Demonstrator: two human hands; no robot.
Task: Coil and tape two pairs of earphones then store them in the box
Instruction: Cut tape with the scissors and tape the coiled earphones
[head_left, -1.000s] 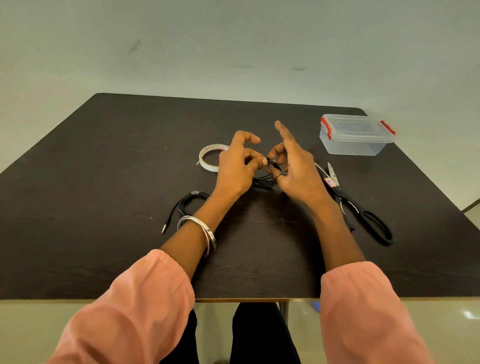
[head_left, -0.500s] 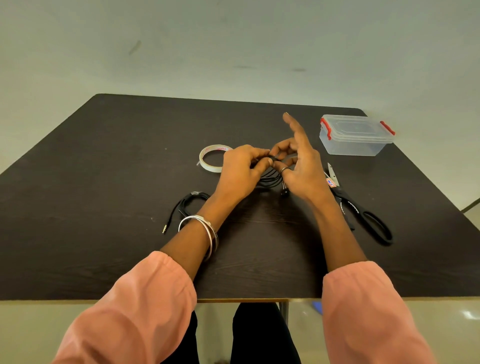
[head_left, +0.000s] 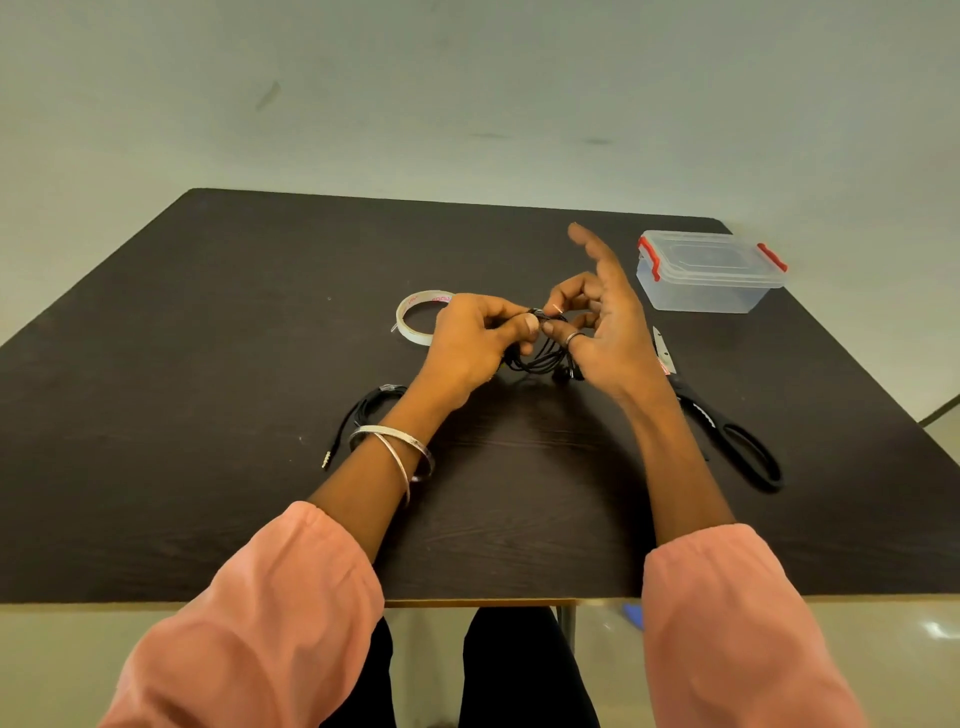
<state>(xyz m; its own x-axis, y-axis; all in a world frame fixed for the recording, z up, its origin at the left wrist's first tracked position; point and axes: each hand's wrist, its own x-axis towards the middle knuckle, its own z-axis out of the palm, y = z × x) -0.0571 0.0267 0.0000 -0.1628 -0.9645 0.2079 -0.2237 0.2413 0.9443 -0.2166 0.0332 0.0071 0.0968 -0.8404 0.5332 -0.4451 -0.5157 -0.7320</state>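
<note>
A coiled black earphone bundle (head_left: 540, 356) hangs between my hands just above the middle of the dark table (head_left: 218, 322). My left hand (head_left: 470, 343) pinches its top with thumb and curled fingers. My right hand (head_left: 602, 322) pinches the same spot with thumb and middle fingers, its forefinger pointing up. A second black earphone coil (head_left: 366, 410) lies on the table by my left wrist, its plug (head_left: 326, 460) sticking out to the left. The tape roll (head_left: 415, 319) lies behind my left hand. The clear box (head_left: 709, 270) with red clips stands closed at the back right.
Black-handled scissors (head_left: 727, 431) lie to the right of my right forearm, blades pointing away from me. The table's front edge (head_left: 467, 600) runs just above my sleeves.
Both hands have come together on the top of the coil and sunk slightly. My left forefinger has curled down onto the bundle; my right forefinger stays raised.
</note>
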